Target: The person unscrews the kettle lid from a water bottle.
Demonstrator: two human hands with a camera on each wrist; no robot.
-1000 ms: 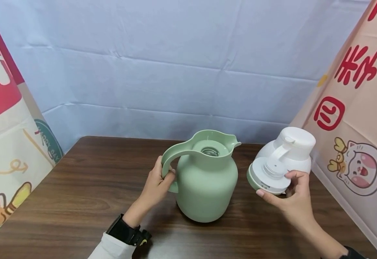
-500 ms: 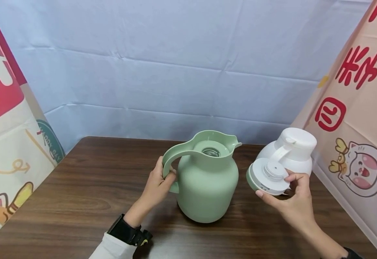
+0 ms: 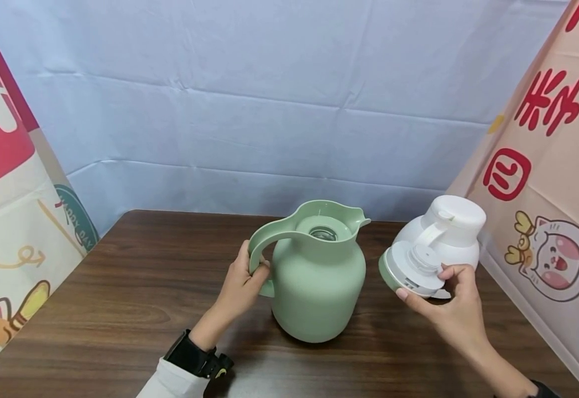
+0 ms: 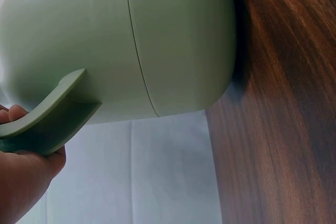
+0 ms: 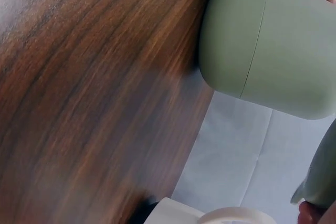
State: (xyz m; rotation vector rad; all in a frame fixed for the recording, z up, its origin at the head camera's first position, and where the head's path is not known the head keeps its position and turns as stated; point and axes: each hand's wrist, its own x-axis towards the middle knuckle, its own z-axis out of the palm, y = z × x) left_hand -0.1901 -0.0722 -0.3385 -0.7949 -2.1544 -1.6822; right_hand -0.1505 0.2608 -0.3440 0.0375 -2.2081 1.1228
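A pale green vacuum jug [image 3: 319,287] stands upright on the table, its round mouth [image 3: 323,232] uncovered. My left hand [image 3: 239,284] grips the jug's handle [image 4: 58,106], with the fingers curled round it. To the right of the jug, my right hand [image 3: 453,309] pinches a lid [image 3: 413,271] between thumb and fingers, above the table. The lid is tilted, its white stepped underside facing up and its green side turned down. In the right wrist view only part of the lid [image 5: 325,163] shows at the right edge.
Behind the lid, a white jug [image 3: 460,235] stands near the table's right edge, partly hidden by the lid and my hand. The brown wooden table [image 3: 145,265] ends at a pale blue cloth [image 3: 219,138]. Printed cloths [image 3: 543,221] hang at both sides.
The lid has tilted a little further in my right hand, and a small white tab now shows below it. My left hand and the green jug have stayed in place.
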